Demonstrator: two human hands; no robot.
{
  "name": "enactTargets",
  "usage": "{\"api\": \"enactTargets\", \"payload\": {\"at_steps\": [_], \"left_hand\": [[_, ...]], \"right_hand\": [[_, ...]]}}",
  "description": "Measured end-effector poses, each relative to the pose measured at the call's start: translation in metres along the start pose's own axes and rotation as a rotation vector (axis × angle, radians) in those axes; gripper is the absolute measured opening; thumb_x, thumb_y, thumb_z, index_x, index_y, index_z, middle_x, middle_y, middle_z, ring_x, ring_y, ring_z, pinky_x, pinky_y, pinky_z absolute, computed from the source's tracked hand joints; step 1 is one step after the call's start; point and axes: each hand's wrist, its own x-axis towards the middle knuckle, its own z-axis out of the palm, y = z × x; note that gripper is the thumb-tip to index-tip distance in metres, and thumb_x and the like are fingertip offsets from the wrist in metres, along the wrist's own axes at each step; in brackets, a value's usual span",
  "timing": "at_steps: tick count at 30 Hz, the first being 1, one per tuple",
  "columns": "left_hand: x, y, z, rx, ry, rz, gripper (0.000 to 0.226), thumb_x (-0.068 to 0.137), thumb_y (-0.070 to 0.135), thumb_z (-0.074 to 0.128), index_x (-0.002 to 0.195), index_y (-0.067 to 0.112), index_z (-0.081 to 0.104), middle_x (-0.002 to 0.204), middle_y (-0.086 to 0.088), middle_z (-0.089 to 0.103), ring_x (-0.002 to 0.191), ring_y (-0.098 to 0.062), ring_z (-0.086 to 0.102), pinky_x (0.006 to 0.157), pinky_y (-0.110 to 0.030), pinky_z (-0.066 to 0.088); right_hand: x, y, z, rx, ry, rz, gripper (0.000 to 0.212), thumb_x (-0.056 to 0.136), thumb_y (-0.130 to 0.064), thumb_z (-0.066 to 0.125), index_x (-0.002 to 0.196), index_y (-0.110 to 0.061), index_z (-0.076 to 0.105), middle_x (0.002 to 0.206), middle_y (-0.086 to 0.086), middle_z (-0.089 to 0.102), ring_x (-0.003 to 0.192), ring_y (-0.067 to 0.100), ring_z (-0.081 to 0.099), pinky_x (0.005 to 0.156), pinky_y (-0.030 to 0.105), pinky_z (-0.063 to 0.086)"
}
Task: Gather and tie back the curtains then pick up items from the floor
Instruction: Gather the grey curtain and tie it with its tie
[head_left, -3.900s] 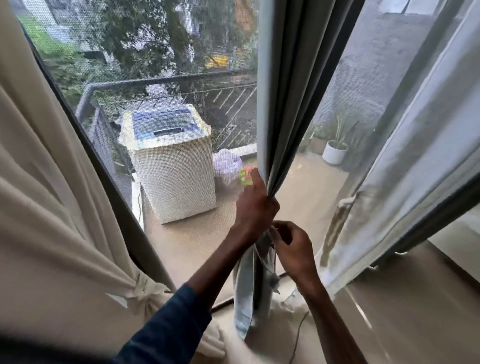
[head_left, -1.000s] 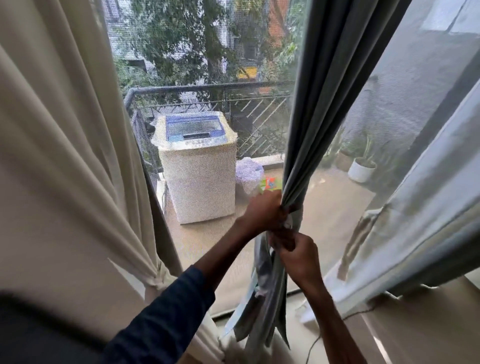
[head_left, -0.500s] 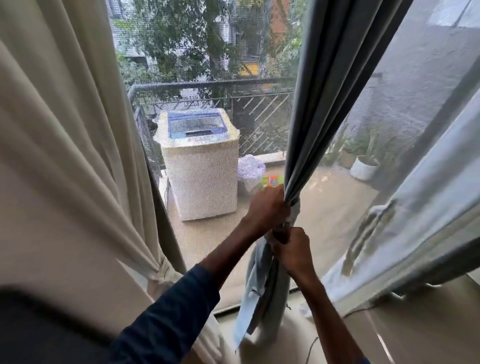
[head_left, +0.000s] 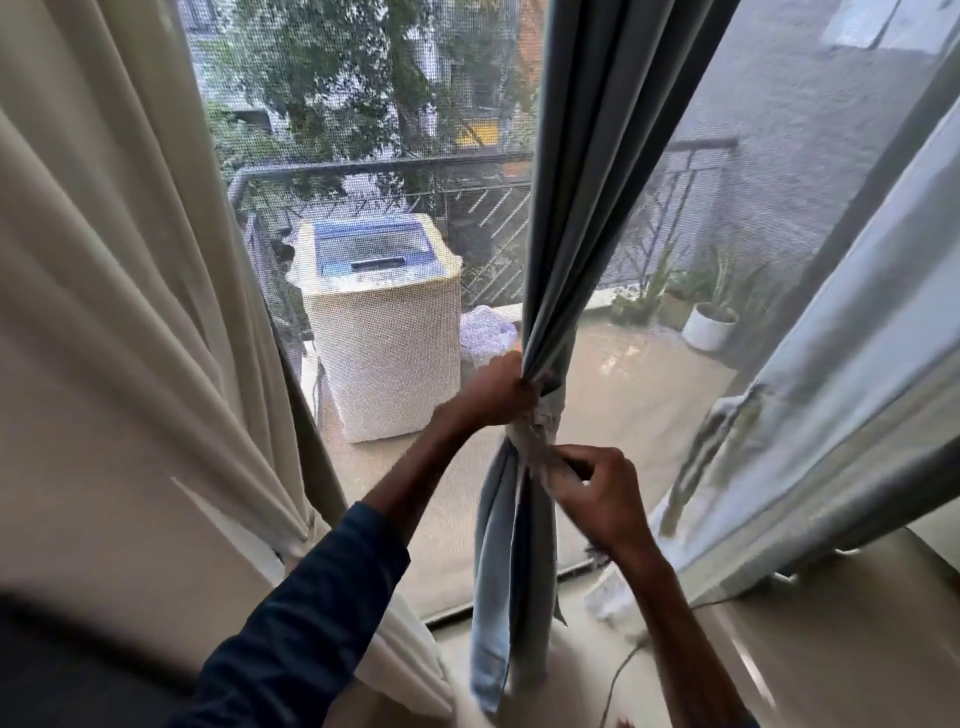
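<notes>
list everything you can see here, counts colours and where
grey curtain: 1, grey-blue, centre, bunched
cream curtain: 1, cream, left, tied back
pale curtain: 1, light grey, right edge
tie: 1, whitish, round the grey curtain's gather
washer: 1, white with blue top, on the balcony
bag: 1, pale lilac, right of the washer
pot: 1, white, with a plant, balcony right
railing: 1, dark grey, balcony edge
cable: 1, dark, floor near the bottom
sleeve: 1, navy, left arm
left hand: 1, grips the grey curtain
right hand: 1, pinches the tie, below the left hand
</notes>
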Motion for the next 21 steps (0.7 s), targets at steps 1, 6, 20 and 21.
{"api": "enactTargets", "payload": {"at_steps": [1,6,20,21], "left_hand": [[-0.001,0.0,-0.001,-0.011,-0.003,0.015,0.053,0.082,0.052,0.047,0.108,0.008,0.063,0.106,-0.016,0.064,0.094,-0.035,0.063,0.079,-0.047,0.055],[0.001,-0.002,0.001,-0.066,-0.026,0.053,0.046,0.083,0.046,0.045,0.101,0.007,0.062,0.096,-0.016,0.065,0.084,-0.034,0.064,0.075,-0.051,0.056],[0.005,-0.017,0.003,-0.157,-0.119,0.122,0.028,0.094,0.036,0.065,0.111,0.014,0.068,0.102,-0.009,0.069,0.09,-0.023,0.069,0.079,-0.048,0.059],[0.002,-0.018,0.004,-0.141,-0.116,0.121,0.029,0.093,0.041,0.064,0.109,0.017,0.069,0.1,-0.008,0.069,0.089,-0.022,0.069,0.078,-0.048,0.06]], "right_hand": [[0.002,0.003,-0.007,0.004,0.0,0.01,0.003,0.083,-0.021,0.077,0.082,-0.019,0.078,0.059,-0.007,0.067,0.061,-0.015,0.052,0.053,0.024,0.048],[0.007,0.002,-0.037,0.019,-0.021,0.032,0.011,0.086,-0.024,0.076,0.076,-0.026,0.08,0.047,-0.006,0.063,0.035,0.008,0.053,0.046,0.02,0.043],[0.018,0.05,-0.036,-0.147,0.238,0.055,0.004,0.085,-0.024,0.079,0.089,-0.026,0.079,0.085,-0.009,0.077,0.079,0.014,0.071,0.072,0.033,0.055],[0.018,0.054,-0.034,-0.172,0.31,0.057,0.004,0.083,-0.022,0.08,0.086,-0.025,0.08,0.088,-0.005,0.076,0.083,0.019,0.07,0.079,0.035,0.054]]}}
